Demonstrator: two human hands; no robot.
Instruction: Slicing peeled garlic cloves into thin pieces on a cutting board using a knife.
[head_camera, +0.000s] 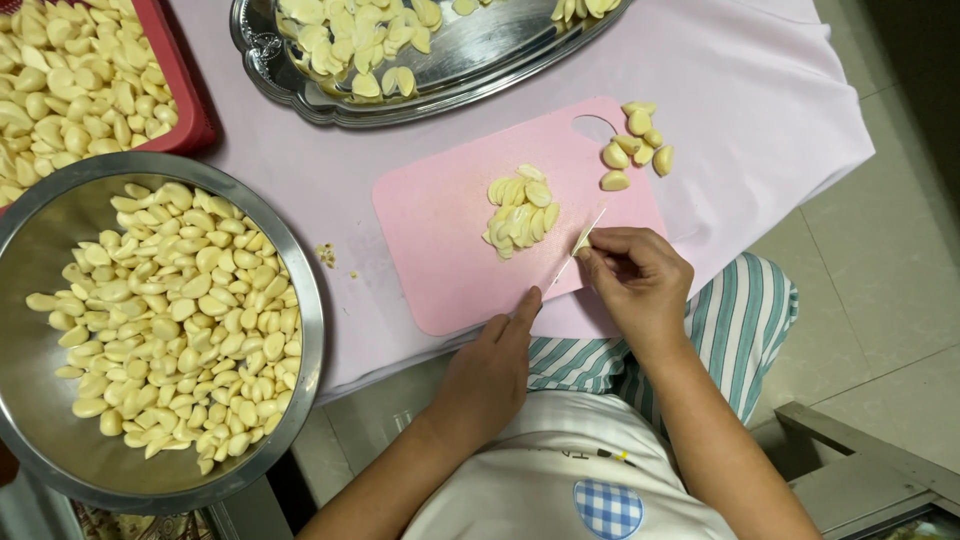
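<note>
A garlic clove (583, 240) is pinned against the pink cutting board (440, 270) by the closed fingertips of the right hand (635, 280), apparently so that it is held steady under the thin knife blade (578, 252) that lies across it. The left hand (490, 375) is placed at the board's near edge with its fingers curled around what appears to be the knife handle (the handle itself is hidden). A heap of sliced garlic (520, 215) is kept just beside the cut, at the middle of the board, while a few whole cloves (635, 150) are set apart at the far right corner, within reach. A large steel bowl (40, 230) at the left is found well filled with peeled cloves. A red tray (190, 110) beyond it holds more garlic, and cut pieces are spread in a steel platter (470, 70) at the top.
</note>
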